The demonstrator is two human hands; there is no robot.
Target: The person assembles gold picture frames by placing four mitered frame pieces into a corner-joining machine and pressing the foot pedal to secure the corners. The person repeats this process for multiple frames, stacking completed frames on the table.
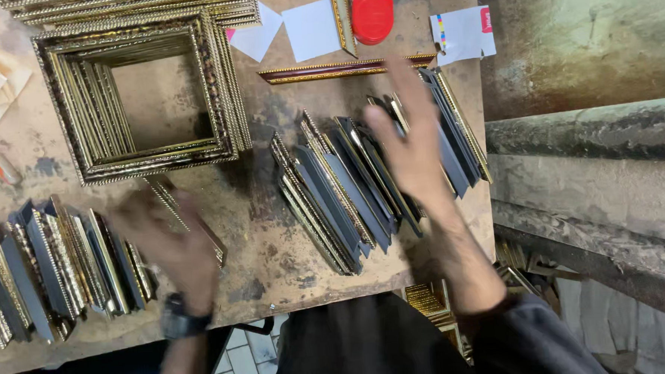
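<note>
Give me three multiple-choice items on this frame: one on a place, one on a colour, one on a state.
1. Where does the stack of square frames lie?
A. at the bench's far left
B. at its near right corner
C. on the floor

2. What colour is the round lid at the far edge?
A. blue
B. red
C. green

3. How is the right hand?
A. closed on a frame piece
B. open, fingers spread
C. flat on the paper sheets

Answers:
1. A, it sits far left, above the left hand.
2. B, it is plainly red.
3. B, the fingers spread over the row of cut frame pieces, gripping nothing.
</note>
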